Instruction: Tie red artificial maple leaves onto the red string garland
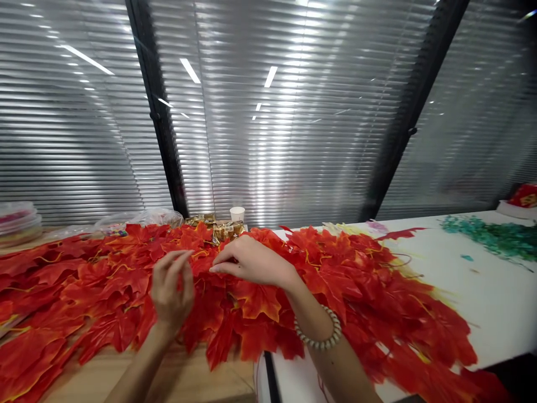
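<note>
A wide heap of red artificial maple leaves (335, 280) with yellow-orange edges and thin yellow stems covers much of the tabletop. Over its middle, my left hand (173, 285) is raised with fingers curled and slightly blurred; whether anything is between its fingertips cannot be made out. Just to the right, my right hand (247, 260) bends down at the wrist, thumb and fingertips pinched close together above the leaves. Anything in that pinch is too small to name. A beaded bracelet (321, 341) circles the right forearm. The two hands are apart.
Behind the leaves stand a paper cup (237, 214), gold-wrapped packets (226, 231) and clear plastic bags (157, 217). Stacked plastic tubs (19, 224) are at far left. Green foliage (495, 235) lies on the white table (495, 302) at right. Windows with blinds rise behind.
</note>
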`<state>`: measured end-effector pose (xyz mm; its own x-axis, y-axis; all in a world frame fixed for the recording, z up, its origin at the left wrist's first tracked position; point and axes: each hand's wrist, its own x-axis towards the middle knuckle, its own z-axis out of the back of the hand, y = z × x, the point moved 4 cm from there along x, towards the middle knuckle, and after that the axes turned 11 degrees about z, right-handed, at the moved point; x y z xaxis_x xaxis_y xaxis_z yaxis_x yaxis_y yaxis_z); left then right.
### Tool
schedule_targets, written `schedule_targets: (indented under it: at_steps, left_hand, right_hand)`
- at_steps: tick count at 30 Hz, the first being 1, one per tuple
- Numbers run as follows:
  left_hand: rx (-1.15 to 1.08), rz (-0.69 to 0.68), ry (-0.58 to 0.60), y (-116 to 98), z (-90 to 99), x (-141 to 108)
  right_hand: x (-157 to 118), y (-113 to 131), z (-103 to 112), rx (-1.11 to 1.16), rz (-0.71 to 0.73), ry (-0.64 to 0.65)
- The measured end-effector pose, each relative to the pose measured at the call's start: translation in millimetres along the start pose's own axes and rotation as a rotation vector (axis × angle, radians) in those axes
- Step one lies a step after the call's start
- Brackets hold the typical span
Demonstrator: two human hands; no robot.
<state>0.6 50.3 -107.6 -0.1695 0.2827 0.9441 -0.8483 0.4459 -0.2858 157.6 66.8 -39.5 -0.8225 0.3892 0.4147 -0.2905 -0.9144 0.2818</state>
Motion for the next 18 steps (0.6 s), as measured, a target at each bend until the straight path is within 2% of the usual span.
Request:
schedule_targets:
  at_steps: [2,4,7,9,13,16,18]
  left_hand:
    - [-0.078,-0.113,0.168,-10.6,-11.5,-15.8]
    - [-0.113,-0.083,0.273,-11.0,-21.4,-28.4]
    - [-0.145,0.082,0.341,-1.7,-28.6,-34.0]
    - [-0.170,0.143,0.365,2.8,-28.1,-30.0]
    - [-0.194,0.130,0.379,4.0,-23.0,-18.6]
    - [-0.217,0.071,0.488,1.5,-26.8,-19.4]
    - [-0.241,0.094,0.538,1.7,-29.3,-21.7]
  right_hand:
    - [2.4,2.5,-4.0,-0.037,0.033,0.002]
    - [4.0,4.4,-7.9,-0.086,0.040,-0.006]
    - [4.1,6.4,-12.7,-0.121,0.053,0.015]
    - [2.4,6.5,-13.1,-0.123,0.054,0.030]
    - [-2.9,5.4,-8.5,-0.124,0.045,0.049]
    - [-5.4,3.0,-3.4,-0.142,0.003,0.017]
    - [-5.1,1.6,-2.0,-0.172,-0.024,0.004]
